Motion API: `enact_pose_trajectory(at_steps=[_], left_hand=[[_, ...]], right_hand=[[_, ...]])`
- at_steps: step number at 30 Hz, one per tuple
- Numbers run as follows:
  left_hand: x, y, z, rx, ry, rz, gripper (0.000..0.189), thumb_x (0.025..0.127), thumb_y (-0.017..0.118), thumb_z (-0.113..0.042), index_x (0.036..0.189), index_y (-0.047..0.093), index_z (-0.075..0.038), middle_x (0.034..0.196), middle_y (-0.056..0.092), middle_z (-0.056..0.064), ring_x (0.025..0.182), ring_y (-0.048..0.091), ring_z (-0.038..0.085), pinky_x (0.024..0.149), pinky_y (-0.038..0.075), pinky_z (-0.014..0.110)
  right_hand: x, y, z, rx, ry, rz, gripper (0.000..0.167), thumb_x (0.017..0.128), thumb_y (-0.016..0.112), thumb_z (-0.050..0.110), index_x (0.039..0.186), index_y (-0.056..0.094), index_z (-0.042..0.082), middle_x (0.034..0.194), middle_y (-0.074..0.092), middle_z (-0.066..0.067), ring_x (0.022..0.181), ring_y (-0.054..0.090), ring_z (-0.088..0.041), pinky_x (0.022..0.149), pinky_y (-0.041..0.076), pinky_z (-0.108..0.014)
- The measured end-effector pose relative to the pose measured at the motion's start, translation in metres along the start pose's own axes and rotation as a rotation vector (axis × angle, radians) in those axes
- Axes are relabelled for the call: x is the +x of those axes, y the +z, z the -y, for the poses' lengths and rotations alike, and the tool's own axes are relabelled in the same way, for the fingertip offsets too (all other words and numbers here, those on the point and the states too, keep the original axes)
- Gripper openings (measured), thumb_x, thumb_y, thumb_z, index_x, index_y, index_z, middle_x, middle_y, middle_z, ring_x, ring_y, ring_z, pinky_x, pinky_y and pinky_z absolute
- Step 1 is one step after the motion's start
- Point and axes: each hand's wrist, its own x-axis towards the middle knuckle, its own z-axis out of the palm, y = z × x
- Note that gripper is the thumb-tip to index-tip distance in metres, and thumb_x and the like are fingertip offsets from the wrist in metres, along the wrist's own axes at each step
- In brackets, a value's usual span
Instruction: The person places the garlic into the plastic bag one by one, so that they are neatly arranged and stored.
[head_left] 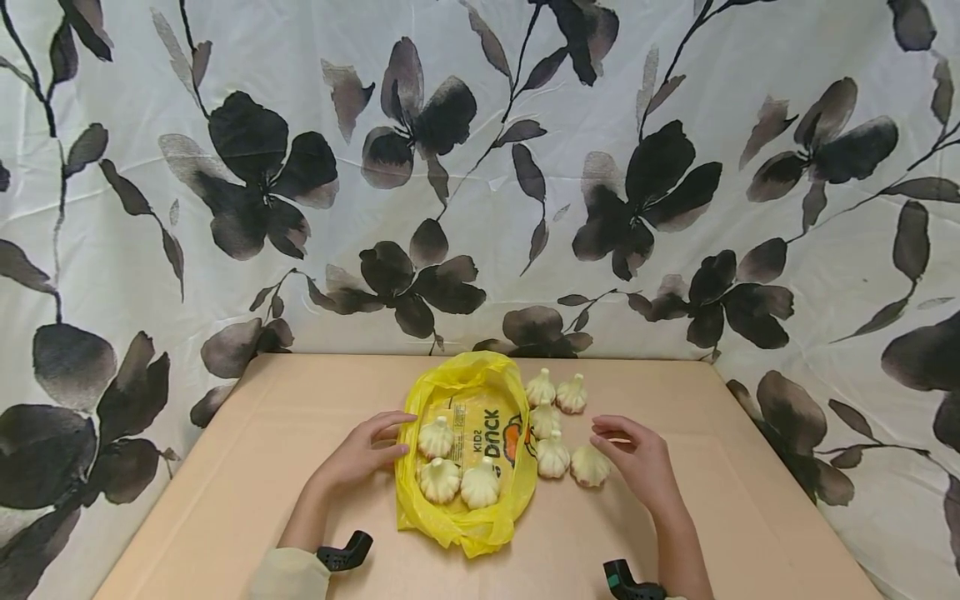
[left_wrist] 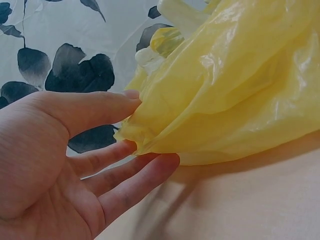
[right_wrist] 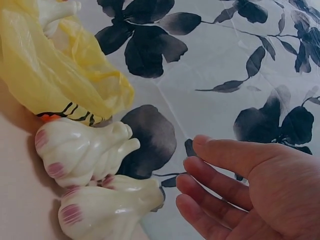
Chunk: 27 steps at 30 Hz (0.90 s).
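A yellow plastic bag (head_left: 525, 492) lies with its mouth wide, three garlic bulbs (head_left: 438, 481) inside it. My left hand (head_left: 372, 450) is at the bag's left edge; in the left wrist view the thumb (left_wrist: 107, 106) and fingers (left_wrist: 142, 182) take the gathered yellow film between them. Several more garlic bulbs (head_left: 553, 456) lie outside, along the bag's right side. Nearest to my right hand (head_left: 637, 458) is the front right garlic bulb (head_left: 588, 467). The right fingers are loosely bent with nothing between them, and the right wrist view shows a gap to the glossy, purple-marked bulbs (right_wrist: 110, 212).
Everything rests on a light tan tabletop (head_left: 750, 517). Behind it hangs a white cloth (head_left: 525, 208) with dark flower prints, close to the table's back edge. Black wrist devices (head_left: 347, 552) are worn on both forearms.
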Motion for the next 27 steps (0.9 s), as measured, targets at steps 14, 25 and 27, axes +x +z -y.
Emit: enact_pose_trajectory(at_steps=[14, 25, 27], left_hand=[[0.001, -0.002, -0.004, -0.084, -0.036, 0.028, 0.052, 0.092, 0.066, -0.019, 0.139, 0.049, -0.006, 0.151, 0.034, 0.019, 0.134, 0.039, 0.051, 0.079, 0.059, 0.030], [0.003, -0.005, -0.003, -0.044, -0.046, 0.020, 0.051, 0.092, 0.066, -0.021, 0.139, 0.050, -0.008, 0.151, 0.036, 0.018, 0.134, 0.041, 0.049, 0.085, 0.058, 0.032], [0.004, -0.005, -0.003, -0.032, -0.045, 0.016, 0.051, 0.092, 0.066, -0.021, 0.138, 0.050, -0.009, 0.150, 0.037, 0.017, 0.133, 0.042, 0.048, 0.089, 0.057, 0.036]], right_hand=[[0.009, 0.003, -0.050, 0.004, 0.015, -0.009, 0.023, 0.083, 0.075, 0.014, 0.106, 0.072, 0.009, 0.101, 0.073, -0.015, 0.086, 0.065, 0.001, 0.078, 0.054, -0.013], [0.011, 0.007, -0.059, -0.052, 0.057, 0.002, 0.023, 0.084, 0.074, 0.010, 0.106, 0.072, 0.008, 0.100, 0.074, -0.011, 0.086, 0.065, 0.001, 0.078, 0.056, -0.017], [0.012, 0.008, -0.061, -0.061, 0.065, 0.002, 0.023, 0.083, 0.075, 0.010, 0.106, 0.072, 0.007, 0.099, 0.074, -0.010, 0.086, 0.065, 0.000, 0.079, 0.056, -0.019]])
